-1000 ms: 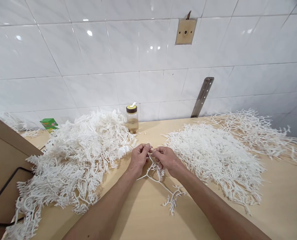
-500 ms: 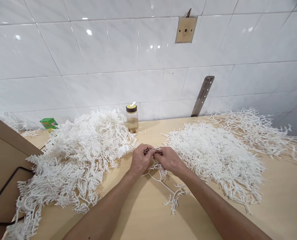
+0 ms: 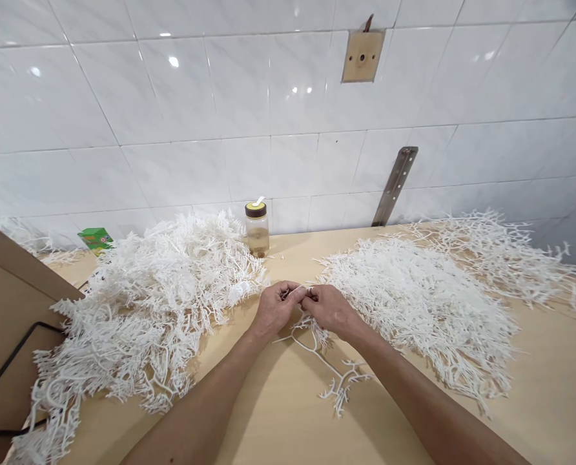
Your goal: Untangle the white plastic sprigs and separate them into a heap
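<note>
My left hand (image 3: 277, 307) and my right hand (image 3: 327, 306) meet over the middle of the table, fingertips pinched close together. Between them is a thin white branching plastic sprig (image 3: 336, 376), its forked stem hanging below the hands and its twiggy tip on or just above the tabletop. The fingers partly hide the part being gripped. To the left lies a big heap of white branching sprigs (image 3: 172, 290). A flatter pile of finer white sprigs (image 3: 418, 290) lies right of my right hand.
Behind the hands stands a clear jar (image 3: 257, 232) with a dark-rimmed yellow lid. More loose sprigs (image 3: 501, 258) spread at the back right. A green box (image 3: 95, 239) sits behind the left heap. A brown panel (image 3: 17, 310) borders the left; a metal bracket (image 3: 394, 187) leans against the tiled wall.
The hanging end of the sprig has shifted slightly right and down. Both hands keep nearly the same place, still pinched together.
</note>
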Tool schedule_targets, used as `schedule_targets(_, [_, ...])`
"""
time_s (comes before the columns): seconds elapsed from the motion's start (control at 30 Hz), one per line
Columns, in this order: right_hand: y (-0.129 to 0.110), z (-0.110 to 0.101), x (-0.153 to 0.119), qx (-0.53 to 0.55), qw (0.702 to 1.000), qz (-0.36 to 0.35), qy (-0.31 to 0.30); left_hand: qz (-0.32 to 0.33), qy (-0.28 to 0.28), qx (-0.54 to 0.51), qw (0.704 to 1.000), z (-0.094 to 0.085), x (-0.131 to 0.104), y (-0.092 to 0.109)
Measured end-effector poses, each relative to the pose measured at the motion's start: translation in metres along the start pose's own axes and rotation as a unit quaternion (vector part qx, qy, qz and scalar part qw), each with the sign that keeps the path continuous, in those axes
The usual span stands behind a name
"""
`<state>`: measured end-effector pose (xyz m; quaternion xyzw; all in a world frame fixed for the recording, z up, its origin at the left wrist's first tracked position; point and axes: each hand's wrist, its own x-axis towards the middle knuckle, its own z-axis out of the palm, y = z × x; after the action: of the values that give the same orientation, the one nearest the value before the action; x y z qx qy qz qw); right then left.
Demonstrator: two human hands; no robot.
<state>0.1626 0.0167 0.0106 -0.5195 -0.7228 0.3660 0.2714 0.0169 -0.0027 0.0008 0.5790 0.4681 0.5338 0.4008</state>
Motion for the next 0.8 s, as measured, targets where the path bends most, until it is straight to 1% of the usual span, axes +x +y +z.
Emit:
schedule_targets(0.03, [0.000, 0.000, 0.000, -0.005, 1.000, -0.002, -0.004, 0.004, 0.003, 0.010, 1.000, -0.001, 0.000, -0.001])
schedule_targets(0.13, [0.000, -0.001, 0.000, -0.018, 1.000, -0.003, -0.010, 0.007, 0.036, 0.046, 0.998, -0.002, 0.001, -0.005])
schedule_targets(0.2, [0.001, -0.001, 0.000, -0.030, 0.999, -0.009, -0.011, 0.001, 0.052, 0.051, 0.997, -0.001, 0.001, -0.008])
schedule_targets(0.33, [-0.001, 0.006, -0.003, -0.066, 0.996, -0.063, 0.006, -0.032, 0.082, 0.022, 0.996, 0.004, 0.000, -0.012])
schedule_targets(0.47, [-0.009, 0.014, -0.010, -0.088, 0.990, -0.108, -0.020, -0.079, 0.119, -0.011, 0.990, 0.001, 0.002, -0.013])
schedule_targets(0.5, [-0.011, 0.015, -0.011, -0.086, 0.990, -0.111, -0.016, -0.087, 0.121, -0.019, 0.989, 0.000, 0.003, -0.013])
schedule_targets(0.63, [-0.013, 0.011, -0.007, -0.031, 0.995, -0.074, 0.063, -0.116, 0.094, -0.061, 0.987, -0.004, 0.004, -0.010])
schedule_targets(0.8, [0.005, -0.010, 0.007, 0.047, 0.985, -0.001, 0.168, -0.129, 0.091, -0.097, 0.983, -0.002, 0.001, -0.007])
